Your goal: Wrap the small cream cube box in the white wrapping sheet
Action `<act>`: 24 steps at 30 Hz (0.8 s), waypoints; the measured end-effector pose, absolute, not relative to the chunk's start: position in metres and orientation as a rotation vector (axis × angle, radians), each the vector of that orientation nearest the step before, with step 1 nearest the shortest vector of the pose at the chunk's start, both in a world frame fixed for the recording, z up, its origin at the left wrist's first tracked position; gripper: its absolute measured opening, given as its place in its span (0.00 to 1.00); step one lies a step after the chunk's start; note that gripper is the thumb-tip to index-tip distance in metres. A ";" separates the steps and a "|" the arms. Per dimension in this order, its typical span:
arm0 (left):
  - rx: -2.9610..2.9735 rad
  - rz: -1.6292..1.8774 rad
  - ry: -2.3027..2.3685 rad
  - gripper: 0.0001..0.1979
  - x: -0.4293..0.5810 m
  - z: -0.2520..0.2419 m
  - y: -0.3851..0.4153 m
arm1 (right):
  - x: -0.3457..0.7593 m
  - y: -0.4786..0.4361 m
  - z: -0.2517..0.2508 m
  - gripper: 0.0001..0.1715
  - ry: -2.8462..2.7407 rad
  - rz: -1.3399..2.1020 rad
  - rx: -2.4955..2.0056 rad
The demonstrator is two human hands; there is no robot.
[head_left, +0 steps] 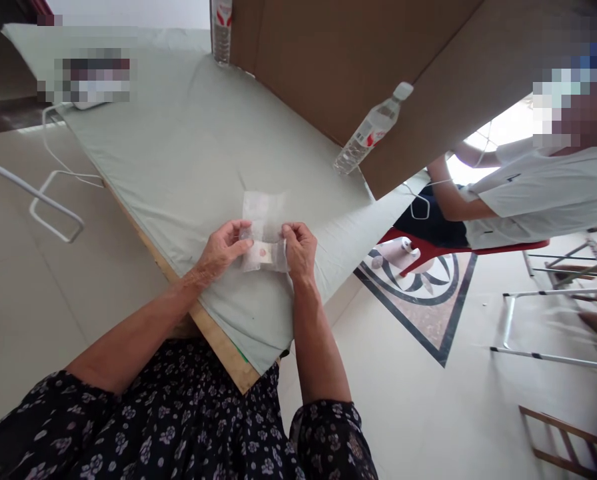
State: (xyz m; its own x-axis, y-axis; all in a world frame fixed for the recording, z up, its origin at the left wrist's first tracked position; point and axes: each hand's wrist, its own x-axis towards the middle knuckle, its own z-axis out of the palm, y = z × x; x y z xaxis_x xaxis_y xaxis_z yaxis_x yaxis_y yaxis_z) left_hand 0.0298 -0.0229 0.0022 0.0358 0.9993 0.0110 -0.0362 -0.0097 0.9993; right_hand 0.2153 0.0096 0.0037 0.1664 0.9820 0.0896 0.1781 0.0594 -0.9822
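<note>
A small translucent white cloth (263, 227) with a reddish dot lies on a table covered by a pale green sheet (188, 147). My left hand (222, 250) pinches the cloth's left edge with thumb and fingers. On the cloth's right edge, my right hand (299, 250) pinches in the same way. Both hands rest on the sheet near the table's front corner, and the cloth is stretched between them.
A plastic water bottle (371, 130) lies by a large cardboard sheet (378, 73) at the back; another bottle (222, 30) stands farther off. A second person in a white shirt (543, 193) sits at right on a red chair (428, 247). A metal frame (543, 320) stands on the tiled floor.
</note>
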 end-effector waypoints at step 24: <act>1.456 1.145 1.821 0.06 0.003 0.031 -0.004 | 0.233 0.020 -0.011 0.15 -1.052 0.725 -1.280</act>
State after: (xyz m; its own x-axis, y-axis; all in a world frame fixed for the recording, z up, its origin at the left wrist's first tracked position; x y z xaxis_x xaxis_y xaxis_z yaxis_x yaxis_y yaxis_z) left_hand 0.0028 -0.0038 0.0313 -0.2730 0.9573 0.0956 0.5009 0.0566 0.8636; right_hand 0.2334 0.0198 -0.0113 0.3836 0.8982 0.2149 0.1186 0.1829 -0.9760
